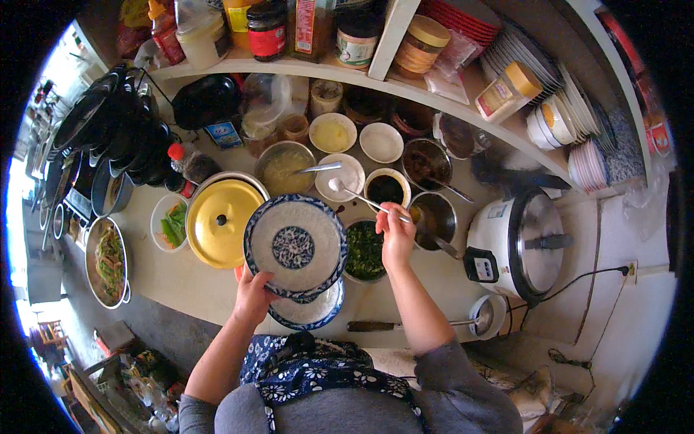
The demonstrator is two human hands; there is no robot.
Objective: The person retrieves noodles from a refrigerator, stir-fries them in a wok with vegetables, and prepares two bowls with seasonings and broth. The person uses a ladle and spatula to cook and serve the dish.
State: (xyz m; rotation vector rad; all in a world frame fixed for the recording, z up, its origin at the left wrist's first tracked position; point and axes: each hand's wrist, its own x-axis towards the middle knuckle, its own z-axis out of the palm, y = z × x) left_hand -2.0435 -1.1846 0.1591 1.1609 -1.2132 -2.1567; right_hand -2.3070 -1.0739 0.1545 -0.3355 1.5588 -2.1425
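Note:
My left hand [254, 298] grips the lower rim of a blue-and-white patterned bowl [331, 238], tilted so its inside faces me. Partly covered beneath it is a second blue-rimmed bowl [314, 312]. My right hand [398, 233] holds a long-handled metal spoon [360, 198]. White granules heap on the spoon's tip, over a bowl of white seasoning [355, 169] that has another metal spoon [320, 167] in it. Close to my right hand are a bowl of dark sauce [387, 187], a pot of chopped greens [366, 247] and a metal pot with a ladle [439, 217].
A gold-lidded pot [217, 228] and a tub of greens [172, 222] stand left. Seasoning bowls [381, 142] line the back, under a shelf edge [325, 69] bearing jars and dishes. A rice cooker [504, 249] stands right. Nearer me lies a dark-handled ladle [374, 326].

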